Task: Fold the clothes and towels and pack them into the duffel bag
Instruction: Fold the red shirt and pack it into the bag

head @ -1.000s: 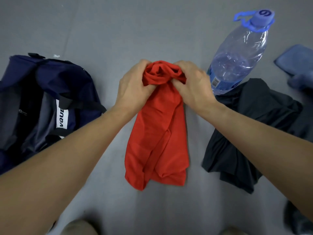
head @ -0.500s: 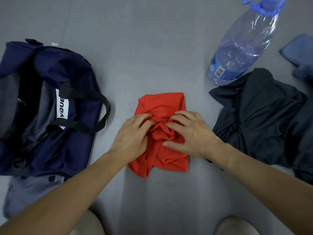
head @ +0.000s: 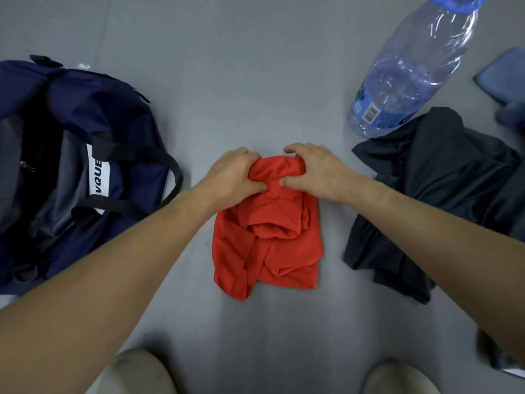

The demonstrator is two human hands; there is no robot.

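A red garment [head: 270,240] lies half folded on the grey floor in the middle. My left hand [head: 233,177] and my right hand [head: 318,172] both grip its far folded edge, thumbs pressed into the cloth. An open navy duffel bag [head: 71,166] with black straps sits to the left. A crumpled black garment [head: 431,200] lies to the right. A blue towel [head: 505,78] shows at the right edge, partly cut off.
A large clear water bottle [head: 412,69] with a blue label and cap stands behind the black garment. Two knees in light trousers [head: 136,373] appear at the bottom edge. Grey floor [head: 255,66] stretches beyond the red garment.
My hands folded the red garment's far end toward me and pressed it flat, then moved back to the far folded edge and gripped it.
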